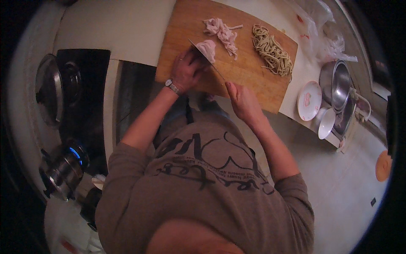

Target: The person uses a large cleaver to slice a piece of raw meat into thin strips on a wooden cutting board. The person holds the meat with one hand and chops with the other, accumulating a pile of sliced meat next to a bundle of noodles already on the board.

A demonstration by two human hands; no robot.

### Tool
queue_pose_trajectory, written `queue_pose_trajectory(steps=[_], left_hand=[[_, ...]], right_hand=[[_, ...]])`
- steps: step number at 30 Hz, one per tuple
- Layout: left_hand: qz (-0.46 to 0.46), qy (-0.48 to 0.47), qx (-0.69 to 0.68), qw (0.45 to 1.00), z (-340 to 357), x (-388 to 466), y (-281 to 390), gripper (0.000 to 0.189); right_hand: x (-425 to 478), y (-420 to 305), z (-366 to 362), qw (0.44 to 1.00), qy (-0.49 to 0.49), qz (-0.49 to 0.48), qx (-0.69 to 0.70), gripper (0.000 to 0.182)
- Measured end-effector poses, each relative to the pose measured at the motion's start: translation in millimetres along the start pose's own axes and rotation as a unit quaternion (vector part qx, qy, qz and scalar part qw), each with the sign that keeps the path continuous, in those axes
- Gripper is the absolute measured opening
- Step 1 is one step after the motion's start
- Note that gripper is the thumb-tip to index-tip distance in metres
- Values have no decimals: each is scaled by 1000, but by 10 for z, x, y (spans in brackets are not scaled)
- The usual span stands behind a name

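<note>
My right hand is closed around the handle of a kitchen knife, whose blade is seen nearly edge-on and slants up to the left. On the blade's left side, my left hand rests low over the cutting board with bent fingers. Whatever lies under those fingers is hidden by shadow and the blade. Just past the blade sits a pale pink lump of meat-like food. Farther up the wooden cutting board lie a loose heap of pale pink strips and a pile of thin greenish-beige strands.
Right of the board stand a patterned plate, a white bowl and metal basins beside the sink. Clear plastic bags lie behind. At left, a blue flame burns by a metal pot; a lidded pan sits farther up.
</note>
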State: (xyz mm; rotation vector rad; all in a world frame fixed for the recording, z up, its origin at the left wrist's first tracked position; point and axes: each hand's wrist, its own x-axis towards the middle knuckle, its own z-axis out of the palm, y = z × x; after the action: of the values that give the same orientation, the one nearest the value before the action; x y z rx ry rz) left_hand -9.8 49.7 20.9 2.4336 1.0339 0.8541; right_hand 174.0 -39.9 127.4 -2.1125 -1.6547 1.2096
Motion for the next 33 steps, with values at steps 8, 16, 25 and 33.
queue_pose_trajectory(steps=[8,16,25,33], left_hand=[[-7,3,6,1000,111,3,-24,38],[-72,23,-28,997,-239,-85,-89,30],[-175,60,-122,975,-231,-100,-38,31],[-110,67,-11,992,-75,-135,-49,32]], right_hand=[[747,-76,362,998,15,-61,11,47],[824,-155,108,991,35,-126,8,38],[333,-186,-39,997,38,-26,56,49],[88,-155,123,999,3,-11,-44,45]])
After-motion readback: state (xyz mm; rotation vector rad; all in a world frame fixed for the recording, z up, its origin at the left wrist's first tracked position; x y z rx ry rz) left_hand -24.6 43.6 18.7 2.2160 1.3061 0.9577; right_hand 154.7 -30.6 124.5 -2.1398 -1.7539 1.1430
